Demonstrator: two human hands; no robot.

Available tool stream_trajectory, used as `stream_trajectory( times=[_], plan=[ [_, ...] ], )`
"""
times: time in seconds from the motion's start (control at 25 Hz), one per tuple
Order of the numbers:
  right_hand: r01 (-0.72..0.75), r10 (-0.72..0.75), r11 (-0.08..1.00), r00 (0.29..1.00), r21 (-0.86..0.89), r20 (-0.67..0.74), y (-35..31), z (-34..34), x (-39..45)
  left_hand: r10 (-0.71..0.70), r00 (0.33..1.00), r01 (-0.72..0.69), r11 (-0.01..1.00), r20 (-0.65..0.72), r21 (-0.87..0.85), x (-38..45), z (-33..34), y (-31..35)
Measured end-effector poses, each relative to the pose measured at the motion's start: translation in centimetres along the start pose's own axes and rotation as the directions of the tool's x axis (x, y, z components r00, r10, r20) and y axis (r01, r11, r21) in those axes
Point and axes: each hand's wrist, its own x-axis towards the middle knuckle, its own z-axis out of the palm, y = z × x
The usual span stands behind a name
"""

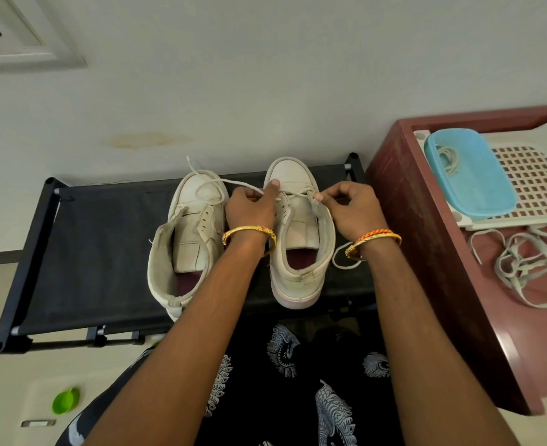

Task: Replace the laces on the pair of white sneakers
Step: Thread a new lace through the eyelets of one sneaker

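Left hand (252, 204) and right hand (351, 204) each pinching the lace (293, 195) at the right sneaker (299, 233) far eyelets. Best keeping both ends even, flat, untwisted before threading nearer holes.

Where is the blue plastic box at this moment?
In the head view, the blue plastic box sits far right on the white perforated tray, atop the maroon table.
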Motion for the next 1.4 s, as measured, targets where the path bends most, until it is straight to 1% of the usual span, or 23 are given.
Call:
stream_trajectory(
  times=[0.2,0.32,0.4,0.56,0.68,0.76,1.08,1.24,1.4],
  plan=[
    [0.0,0.0,1.0,1.0,0.004,-0.012,0.0,0.2,0.0,0.078,0.997,-0.079,0.996,0.017,0.05,-0.1,0.0,-0.8],
    [-0.001,0.001,1.0,1.0,0.009,-0.009,0.1,0.3,0.0,0.139,0.99,-0.138,0.988,-0.009,0.066,-0.4,0.0,-1.0],
    [-0.008,0.008,1.0,1.0,0.002,-0.011,0.1,0.3,0.0,0.15,0.988,-0.147,0.985,-0.025,0.092,-0.4,0.0,-0.9],
    [-0.031,0.03,0.999,0.999,-0.042,-0.042,0.0,0.5,-0.1,0.136,0.989,-0.128,0.982,-0.053,0.141,-0.4,-0.1,-0.6],
    [-0.05,0.042,0.995,0.994,-0.084,-0.097,-0.1,0.6,-0.4,0.162,0.982,-0.139,0.969,-0.101,0.205,-0.5,-0.3,-0.5],
    [-0.072,0.057,0.99,0.991,-0.124,-0.125,-0.1,0.7,-0.5,0.172,0.978,-0.144,0.967,-0.119,0.211,-0.5,-0.4,-0.3],
    [-0.173,0.134,0.953,0.977,-0.247,-0.167,-0.9,0.8,-1.2,0.125,0.984,-0.091,0.964,-0.126,0.249,-0.4,-0.7,-0.2],
    [-0.193,0.147,0.946,0.972,-0.26,-0.186,-1.2,0.9,-1.4,0.097,0.988,-0.063,0.965,-0.122,0.256,-0.4,-1.0,0.0],
    [-0.193,0.159,0.961,0.971,-0.199,-0.177,-1.0,1.2,-1.3,0.078,0.992,-0.05,0.965,-0.1,0.256,-0.2,-1.1,0.1]
  ],
)
